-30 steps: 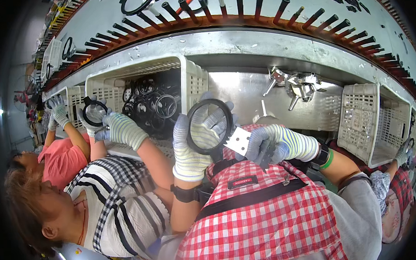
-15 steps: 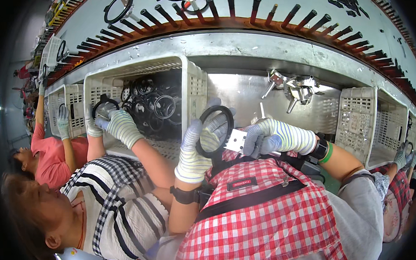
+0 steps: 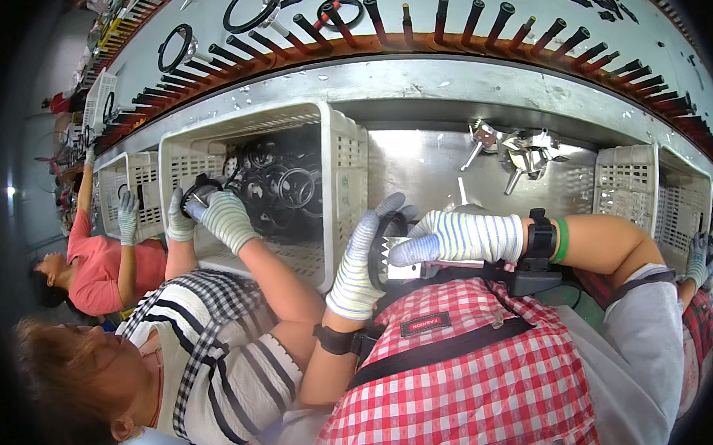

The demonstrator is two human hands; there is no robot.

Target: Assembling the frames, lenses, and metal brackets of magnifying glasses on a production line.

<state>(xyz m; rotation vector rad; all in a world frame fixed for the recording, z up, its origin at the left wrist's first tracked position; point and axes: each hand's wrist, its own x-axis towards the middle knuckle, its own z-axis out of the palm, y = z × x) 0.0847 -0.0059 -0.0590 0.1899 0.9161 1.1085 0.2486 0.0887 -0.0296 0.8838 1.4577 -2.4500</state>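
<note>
My left hand [image 3: 357,264], in a striped knit glove with grey fingertips, is closed around a black ring [image 3: 378,262], which is turned nearly edge-on and partly hidden by the hand. My right hand [image 3: 466,237], gloved alike, grips a shiny metal bracket [image 3: 405,269] with a toothed end. That toothed end meets the ring between my two hands, just above the red-checked apron. How far the bracket sits in the ring I cannot tell. Beyond my hands, several similar metal brackets with stems [image 3: 529,154] lie in a steel tray [image 3: 417,156].
A white crate [image 3: 344,171] of black rings stands left of the tray, another crate [image 3: 627,182] right of it. At left a co-worker's gloved hands [image 3: 226,219] hold a black part. Behind runs a rack of upright black-tipped rods [image 3: 442,16] beside a belt with rings [image 3: 252,6].
My right hand has brought the metal bracket against the ring, and the ring has turned from face-on to nearly edge-on. Rings on the belt have shifted left. The whole view has moved slightly.
</note>
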